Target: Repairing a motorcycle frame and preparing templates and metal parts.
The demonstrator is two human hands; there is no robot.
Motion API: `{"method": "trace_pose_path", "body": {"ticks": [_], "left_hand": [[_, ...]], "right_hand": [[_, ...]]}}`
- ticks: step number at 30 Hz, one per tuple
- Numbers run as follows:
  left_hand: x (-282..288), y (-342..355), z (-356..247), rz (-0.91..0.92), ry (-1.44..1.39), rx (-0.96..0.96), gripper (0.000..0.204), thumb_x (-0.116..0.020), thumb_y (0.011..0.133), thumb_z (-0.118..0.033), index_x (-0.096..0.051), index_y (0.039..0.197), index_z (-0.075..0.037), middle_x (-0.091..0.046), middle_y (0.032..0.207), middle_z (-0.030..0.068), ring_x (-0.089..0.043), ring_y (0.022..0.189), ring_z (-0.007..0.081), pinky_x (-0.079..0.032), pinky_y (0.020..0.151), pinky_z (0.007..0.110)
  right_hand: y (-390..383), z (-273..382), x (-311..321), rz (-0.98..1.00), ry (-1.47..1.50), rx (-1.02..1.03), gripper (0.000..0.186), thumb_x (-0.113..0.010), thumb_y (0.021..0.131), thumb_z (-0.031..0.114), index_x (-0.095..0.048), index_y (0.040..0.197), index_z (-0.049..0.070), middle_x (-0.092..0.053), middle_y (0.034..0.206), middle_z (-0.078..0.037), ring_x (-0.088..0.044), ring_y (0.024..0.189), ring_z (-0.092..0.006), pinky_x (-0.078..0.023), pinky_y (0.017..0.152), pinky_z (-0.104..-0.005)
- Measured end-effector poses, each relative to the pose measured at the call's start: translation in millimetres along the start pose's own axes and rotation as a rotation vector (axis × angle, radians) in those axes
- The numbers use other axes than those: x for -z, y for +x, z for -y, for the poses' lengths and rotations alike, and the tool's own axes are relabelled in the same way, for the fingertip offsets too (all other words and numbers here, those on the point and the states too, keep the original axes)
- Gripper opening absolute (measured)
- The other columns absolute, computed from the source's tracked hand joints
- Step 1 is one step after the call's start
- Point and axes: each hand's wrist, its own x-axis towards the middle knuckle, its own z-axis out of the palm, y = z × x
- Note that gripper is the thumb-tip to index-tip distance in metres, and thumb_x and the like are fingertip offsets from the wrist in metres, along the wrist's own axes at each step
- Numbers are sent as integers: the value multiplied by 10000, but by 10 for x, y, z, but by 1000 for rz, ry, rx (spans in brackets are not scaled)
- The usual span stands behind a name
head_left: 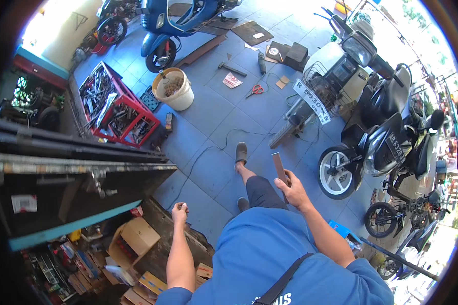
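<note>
A blue shirt [262,236] and 1 black strap [286,278] are closest to the camera. The right hand [293,191] has a flat brown bar [278,166] in it, up off the floor [213,119], beside the dark shorts [263,194]. Its fingers are wrapped around the lower part, and the top end sticks out. The bar looks stiff and hard to break, maybe a bit heavy for its size. It could slip if the sides are smooth. The long edges near the middle seem a good place to hold it.

The left hand [179,212] is well apart from the bar. Its fingers are curled in close; I cannot tell if they hold something small. A cardboard box [146,234] is near that arm.

Farther out are red scissors [258,90], a hammer [233,69], a white bucket [184,104], a red tool rack [138,108] and a blue scooter [150,46].
</note>
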Motion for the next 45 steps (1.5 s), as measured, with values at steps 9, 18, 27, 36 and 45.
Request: {"method": "trace_pose_path", "body": {"ticks": [9,18,27,36,45], "left_hand": [[-728,873,-1322,284,342,65,254,-715,905,-182,-691,1101,-22,-737,921,95,-701,770,160,-534,696,311],[-952,2176,-2977,177,219,255,233,-679,943,-174,-665,1130,-36,-715,917,68,-672,744,134,-495,598,284],[-1338,4367,-4466,380,414,40,205,-711,910,-145,-688,1045,8,-694,818,70,-639,676,145,-503,591,316],[-2327,6155,-7583,369,346,-361,223,-658,969,-176,-657,1118,-11,-681,886,51,-623,745,131,-513,704,280],[-3512,6282,-8611,531,460,-274,267,-653,966,-218,-666,1156,-30,-684,936,61,-630,838,143,-499,739,286]], "right_hand": [[2131,1130,-198,-19,138,-30,755,-695,923,399,-412,1442,-70,-610,1294,-249,-598,1214,-284,-468,1005,-356],[3832,2711,3,-92,138,121,704,-698,932,384,-440,1414,-59,-641,1206,-177,-585,1086,-183,-451,953,-311],[5102,3119,-116,-416,374,-107,526,-675,948,389,-531,1279,7,-582,882,-32,-606,815,-110,-494,704,-268],[6305,4276,-39,-321,921,-77,507,-584,994,402,-508,1294,0,-603,1112,-134,-659,935,-221,-549,804,-345],[7509,4749,392,-230,1106,7,559,-424,1050,456,-506,1324,-24,-622,1187,-186,-670,1034,-292,-564,894,-428]]}}
